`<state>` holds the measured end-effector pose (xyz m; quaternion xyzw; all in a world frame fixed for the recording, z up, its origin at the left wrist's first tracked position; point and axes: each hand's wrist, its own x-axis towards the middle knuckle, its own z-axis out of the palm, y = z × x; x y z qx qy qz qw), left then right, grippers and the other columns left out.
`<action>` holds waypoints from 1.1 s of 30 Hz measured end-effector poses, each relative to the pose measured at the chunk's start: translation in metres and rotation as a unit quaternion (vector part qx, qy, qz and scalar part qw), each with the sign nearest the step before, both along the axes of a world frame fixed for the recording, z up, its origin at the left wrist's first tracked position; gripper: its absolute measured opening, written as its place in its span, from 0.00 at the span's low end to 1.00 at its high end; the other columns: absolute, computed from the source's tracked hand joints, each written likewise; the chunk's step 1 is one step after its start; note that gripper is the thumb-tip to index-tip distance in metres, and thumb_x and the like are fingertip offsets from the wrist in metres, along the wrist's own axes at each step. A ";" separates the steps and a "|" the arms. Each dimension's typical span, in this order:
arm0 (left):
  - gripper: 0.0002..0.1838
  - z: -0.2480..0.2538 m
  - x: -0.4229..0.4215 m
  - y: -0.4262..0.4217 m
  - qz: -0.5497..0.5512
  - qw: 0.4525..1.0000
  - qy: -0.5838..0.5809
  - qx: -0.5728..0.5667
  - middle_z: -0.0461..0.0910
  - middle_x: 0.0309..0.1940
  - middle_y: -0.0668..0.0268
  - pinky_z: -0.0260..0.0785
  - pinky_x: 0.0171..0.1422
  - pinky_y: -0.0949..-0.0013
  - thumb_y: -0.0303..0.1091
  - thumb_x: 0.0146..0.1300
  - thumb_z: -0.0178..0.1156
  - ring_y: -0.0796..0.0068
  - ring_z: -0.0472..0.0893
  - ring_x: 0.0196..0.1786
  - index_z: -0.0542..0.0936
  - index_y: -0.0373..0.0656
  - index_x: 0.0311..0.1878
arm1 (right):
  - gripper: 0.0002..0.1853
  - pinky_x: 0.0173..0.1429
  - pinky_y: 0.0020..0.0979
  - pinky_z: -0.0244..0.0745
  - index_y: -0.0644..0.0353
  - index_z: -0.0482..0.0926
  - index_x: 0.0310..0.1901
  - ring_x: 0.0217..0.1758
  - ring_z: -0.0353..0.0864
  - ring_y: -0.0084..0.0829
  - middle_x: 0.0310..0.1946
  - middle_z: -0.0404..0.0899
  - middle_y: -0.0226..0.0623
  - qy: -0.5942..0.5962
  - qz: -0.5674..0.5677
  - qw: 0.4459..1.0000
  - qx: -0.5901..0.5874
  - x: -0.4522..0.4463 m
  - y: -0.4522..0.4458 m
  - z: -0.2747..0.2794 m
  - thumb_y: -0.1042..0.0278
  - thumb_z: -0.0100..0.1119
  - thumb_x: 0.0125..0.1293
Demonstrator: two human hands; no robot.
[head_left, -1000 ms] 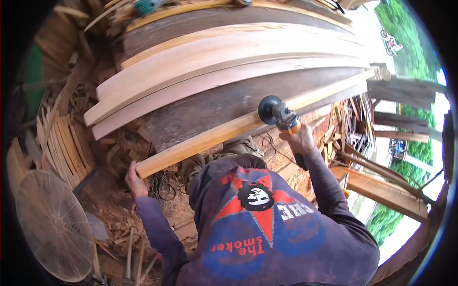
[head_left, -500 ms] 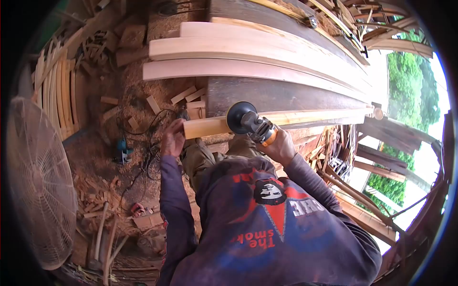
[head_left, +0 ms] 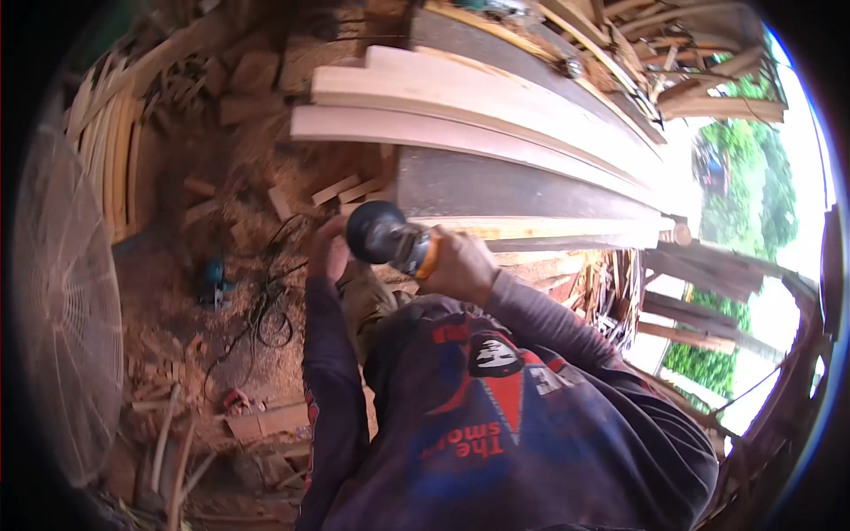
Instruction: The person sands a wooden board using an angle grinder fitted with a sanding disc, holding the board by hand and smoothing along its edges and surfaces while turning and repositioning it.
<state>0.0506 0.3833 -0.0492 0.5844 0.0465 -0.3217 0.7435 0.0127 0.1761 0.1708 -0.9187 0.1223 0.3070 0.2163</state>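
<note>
My right hand point(head_left: 462, 268) is wrapped round an angle grinder point(head_left: 409, 249) with an orange collar and a round black disc. The disc lies over the left end of a long pale wooden board point(head_left: 531, 227) at the near edge of the dark workbench point(head_left: 496, 180). Just left of the disc, my left hand point(head_left: 329, 251) is at the board's end, its fingers partly hidden behind the disc. Whether the disc touches the wood cannot be made out.
Several long planks point(head_left: 478, 102) lie across the bench. A large fan point(head_left: 71, 301) stands at the left. On the sawdust-covered floor are a teal power tool point(head_left: 215, 281), black cables point(head_left: 266, 323) and wood offcuts point(head_left: 336, 189). Stacked timber is at the right.
The grinder and my right hand have moved left along the board to its end. My view has turned, and the board's left end now appears beside the disc.
</note>
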 end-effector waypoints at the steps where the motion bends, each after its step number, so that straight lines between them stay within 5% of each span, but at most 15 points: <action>1: 0.10 -0.020 0.000 -0.002 0.042 0.988 0.068 -0.131 0.84 0.45 0.66 0.71 0.60 0.67 0.32 0.72 0.62 0.73 0.82 0.50 0.86 0.39 0.50 | 0.25 0.48 0.51 0.85 0.65 0.80 0.46 0.39 0.90 0.56 0.32 0.87 0.57 -0.021 -0.007 1.000 -0.010 -0.004 0.001 0.008 0.56 0.74 0.51; 2: 0.10 -0.041 -0.001 -0.003 0.083 0.953 0.141 -0.254 0.84 0.45 0.66 0.71 0.63 0.66 0.31 0.71 0.62 0.73 0.82 0.51 0.85 0.39 0.51 | 0.25 0.48 0.51 0.85 0.65 0.80 0.46 0.39 0.90 0.56 0.32 0.87 0.57 -0.039 -0.015 0.999 -0.019 -0.009 -0.002 0.015 0.56 0.74 0.51; 4: 0.09 -0.046 0.004 -0.006 0.139 0.930 0.246 -0.235 0.83 0.44 0.67 0.72 0.65 0.65 0.31 0.70 0.63 0.72 0.82 0.52 0.84 0.40 0.49 | 0.25 0.48 0.51 0.85 0.64 0.81 0.46 0.39 0.90 0.56 0.32 0.87 0.58 -0.028 -0.046 0.998 -0.043 -0.020 -0.019 0.024 0.56 0.73 0.52; 12: 0.05 -0.016 0.005 -0.013 0.156 0.932 0.265 -0.191 0.81 0.39 0.66 0.73 0.60 0.63 0.34 0.66 0.64 0.70 0.81 0.48 0.80 0.44 0.40 | 0.22 0.49 0.43 0.87 0.64 0.87 0.43 0.42 0.92 0.48 0.36 0.90 0.52 -0.045 -0.239 0.963 -0.120 -0.102 -0.167 0.044 0.57 0.78 0.51; 18: 0.07 0.003 -0.002 -0.024 0.239 0.921 0.263 -0.158 0.79 0.36 0.70 0.74 0.59 0.63 0.37 0.66 0.64 0.70 0.81 0.45 0.80 0.45 0.39 | 0.26 0.50 0.36 0.84 0.65 0.87 0.48 0.41 0.91 0.36 0.37 0.91 0.42 -0.067 -0.339 0.930 -0.126 -0.202 -0.328 0.001 0.63 0.80 0.47; 19: 0.06 0.001 -0.003 -0.024 0.237 0.927 0.256 -0.136 0.80 0.37 0.71 0.73 0.60 0.63 0.38 0.68 0.62 0.71 0.82 0.46 0.80 0.46 0.39 | 0.25 0.48 0.35 0.83 0.65 0.87 0.48 0.40 0.89 0.34 0.37 0.90 0.39 -0.083 -0.429 0.894 -0.104 -0.183 -0.318 0.036 0.64 0.79 0.47; 23: 0.07 0.002 -0.004 -0.020 0.250 0.937 0.238 -0.054 0.80 0.34 0.73 0.75 0.57 0.63 0.40 0.70 0.61 0.72 0.83 0.46 0.80 0.49 0.38 | 0.19 0.40 0.34 0.84 0.63 0.88 0.40 0.33 0.87 0.30 0.32 0.89 0.36 -0.058 -0.492 0.857 -0.143 -0.238 -0.419 0.016 0.60 0.79 0.50; 27: 0.10 -0.001 -0.022 -0.016 0.191 0.977 0.075 -0.061 0.83 0.42 0.73 0.76 0.57 0.61 0.46 0.69 0.63 0.70 0.84 0.48 0.81 0.51 0.42 | 0.17 0.40 0.37 0.85 0.61 0.87 0.43 0.35 0.88 0.30 0.33 0.88 0.36 -0.056 -0.476 0.853 -0.209 -0.277 -0.496 0.015 0.60 0.76 0.56; 31: 0.14 0.004 -0.016 -0.017 0.263 0.948 0.174 0.051 0.82 0.39 0.73 0.77 0.56 0.60 0.50 0.72 0.63 0.73 0.84 0.47 0.81 0.51 0.48 | 0.23 0.43 0.36 0.84 0.62 0.90 0.43 0.38 0.88 0.31 0.36 0.89 0.38 -0.027 -0.544 0.825 -0.151 -0.329 -0.584 -0.011 0.54 0.80 0.50; 33: 0.13 -0.005 -0.006 -0.008 0.260 0.935 0.241 0.033 0.83 0.40 0.72 0.77 0.56 0.58 0.48 0.73 0.61 0.72 0.84 0.48 0.82 0.51 0.49 | 0.15 0.43 0.37 0.84 0.54 0.91 0.44 0.37 0.89 0.33 0.35 0.89 0.37 -0.049 -0.454 0.871 -0.184 -0.353 -0.613 -0.027 0.56 0.75 0.58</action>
